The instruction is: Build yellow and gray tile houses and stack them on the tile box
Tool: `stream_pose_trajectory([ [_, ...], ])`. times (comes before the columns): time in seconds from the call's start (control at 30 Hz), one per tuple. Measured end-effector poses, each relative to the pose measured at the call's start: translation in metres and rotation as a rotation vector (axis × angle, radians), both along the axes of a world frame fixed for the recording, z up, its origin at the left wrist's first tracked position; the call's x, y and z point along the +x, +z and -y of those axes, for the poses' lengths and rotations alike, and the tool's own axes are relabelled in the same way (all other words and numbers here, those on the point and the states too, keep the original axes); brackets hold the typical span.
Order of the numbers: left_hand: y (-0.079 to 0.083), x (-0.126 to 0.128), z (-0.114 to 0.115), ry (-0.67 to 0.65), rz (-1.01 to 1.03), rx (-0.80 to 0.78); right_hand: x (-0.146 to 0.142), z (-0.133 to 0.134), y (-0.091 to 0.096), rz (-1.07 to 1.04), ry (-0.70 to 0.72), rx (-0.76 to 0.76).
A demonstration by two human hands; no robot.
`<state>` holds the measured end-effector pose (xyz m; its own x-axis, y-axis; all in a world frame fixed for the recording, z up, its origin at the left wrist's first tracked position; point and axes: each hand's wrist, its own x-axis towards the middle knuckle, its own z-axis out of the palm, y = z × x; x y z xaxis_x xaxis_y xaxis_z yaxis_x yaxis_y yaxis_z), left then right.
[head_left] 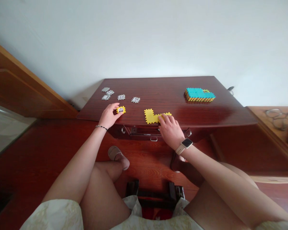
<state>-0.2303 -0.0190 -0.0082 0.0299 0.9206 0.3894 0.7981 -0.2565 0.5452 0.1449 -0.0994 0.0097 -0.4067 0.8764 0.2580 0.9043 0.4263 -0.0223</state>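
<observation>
Yellow L-shaped interlocking plastic piece (pixel 151 116) lies along the near edge of the bench (pixel 172 95), long axis parallel to it, right hand (pixel 170 131) nearer with fingers over its right end, left hand (pixel 108 116) curled against a small yellow block (pixel 121 110), grip unclear on both.

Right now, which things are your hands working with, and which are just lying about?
Working with:
left hand, touching the small yellow window piece
right hand, on the yellow L-shaped piece

Lying about:
grey window pieces
teal-topped stack of pieces
glasses
</observation>
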Motion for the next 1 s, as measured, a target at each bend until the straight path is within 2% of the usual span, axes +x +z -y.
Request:
stream_pose_trajectory([
  [0.27,0.007,0.030,0.001,-0.075,0.140,0.032,0.000,0.000,0.004,-0.005,0.000,-0.024],
  [0.47,0.004,0.056,-0.006,-0.140,0.404,-0.025,0.001,0.000,0.008,-0.053,0.015,-0.057],
  [0.7,0.017,0.096,0.000,-0.242,0.554,-0.017,0.006,-0.007,0.009,-0.175,0.039,-0.068],
  [0.83,0.023,0.117,0.004,-0.286,0.620,-0.015,0.010,-0.016,0.009,-0.314,0.064,-0.034],
  [0.93,0.025,0.133,0.008,-0.329,0.679,-0.015,0.013,-0.025,0.011,-0.498,0.109,-0.002],
  [1.0,0.026,0.144,0.012,-0.364,0.705,-0.018,0.015,-0.030,0.014,-0.658,0.154,-0.041],
])
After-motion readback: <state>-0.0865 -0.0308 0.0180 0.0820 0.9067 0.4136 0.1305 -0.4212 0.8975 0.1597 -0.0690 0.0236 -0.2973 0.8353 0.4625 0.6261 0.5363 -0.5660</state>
